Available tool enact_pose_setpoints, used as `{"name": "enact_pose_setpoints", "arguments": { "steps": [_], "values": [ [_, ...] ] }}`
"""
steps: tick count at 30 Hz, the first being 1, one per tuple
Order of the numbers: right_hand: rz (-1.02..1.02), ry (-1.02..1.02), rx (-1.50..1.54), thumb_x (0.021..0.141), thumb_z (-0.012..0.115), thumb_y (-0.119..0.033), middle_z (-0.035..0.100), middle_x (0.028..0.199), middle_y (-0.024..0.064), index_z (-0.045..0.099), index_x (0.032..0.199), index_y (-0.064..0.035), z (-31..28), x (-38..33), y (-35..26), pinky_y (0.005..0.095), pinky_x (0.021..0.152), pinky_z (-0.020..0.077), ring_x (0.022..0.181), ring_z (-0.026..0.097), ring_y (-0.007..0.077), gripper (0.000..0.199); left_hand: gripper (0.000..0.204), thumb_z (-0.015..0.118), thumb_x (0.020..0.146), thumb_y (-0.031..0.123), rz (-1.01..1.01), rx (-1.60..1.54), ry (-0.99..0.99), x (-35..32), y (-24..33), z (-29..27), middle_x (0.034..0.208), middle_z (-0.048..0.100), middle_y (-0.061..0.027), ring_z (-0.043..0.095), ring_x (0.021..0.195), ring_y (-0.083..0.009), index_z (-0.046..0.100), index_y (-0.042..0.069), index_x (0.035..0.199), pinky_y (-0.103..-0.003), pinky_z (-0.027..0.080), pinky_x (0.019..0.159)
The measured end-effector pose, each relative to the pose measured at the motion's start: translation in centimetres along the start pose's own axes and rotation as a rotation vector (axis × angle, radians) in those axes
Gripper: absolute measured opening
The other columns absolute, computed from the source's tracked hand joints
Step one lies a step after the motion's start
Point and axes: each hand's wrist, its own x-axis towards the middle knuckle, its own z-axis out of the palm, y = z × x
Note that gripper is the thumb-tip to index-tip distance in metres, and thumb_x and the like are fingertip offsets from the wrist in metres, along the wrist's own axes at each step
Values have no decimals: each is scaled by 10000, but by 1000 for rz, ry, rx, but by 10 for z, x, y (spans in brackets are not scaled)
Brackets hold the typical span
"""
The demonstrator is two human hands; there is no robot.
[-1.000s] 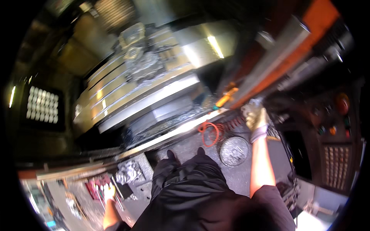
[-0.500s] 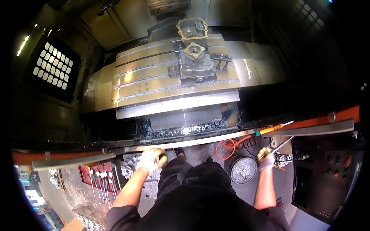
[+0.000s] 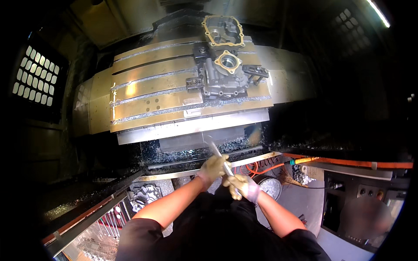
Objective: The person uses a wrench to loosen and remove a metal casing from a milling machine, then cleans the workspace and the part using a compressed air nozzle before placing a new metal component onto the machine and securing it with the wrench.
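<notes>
Control of the metal tool (image 3: 227,168), grasped by left hand (image 3: 212,168) far and right hand (image 3: 244,186) near, is helped by spaced grips.

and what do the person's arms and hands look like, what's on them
The left hand and right hand each wear a yellowish-tan work glove with a paler, faintly mauve cuff at the wrist. The forearms are bare up to dark, loose short sleeves. No markings can be made out on gloves or sleeves.
</notes>
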Motion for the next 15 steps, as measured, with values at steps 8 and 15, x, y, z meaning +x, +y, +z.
{"name": "enact_pose_setpoints", "arguments": {
  "steps": [8, 15],
  "values": [
    [-725, 179, -734, 1007, 635, -227, 711, 1082, 204, 651, 1246, -38, -47, 98, -98, 445, 895, 547, 1015, 683, 390, 305, 572, 316, 1116, 573, 57, -223, 466, -3, 90, -64, 623, 456, 14, 415, 454, -141, 577, 68, 1056, -367, 501, 464],
    [-1094, 763, -1134, 943, 687, -401, 417, 1615, 196, 480, 1521, -103, -91, 149, -323, 574, 1250, 229, 1525, 329, 423, 682, 781, 388, 991, 747, -10, 1148, 855, 0, 159, -164, 837, 744, -184, 727, 755, -313, 784, 75, 947, -426, 588, 777]
  ]
}}
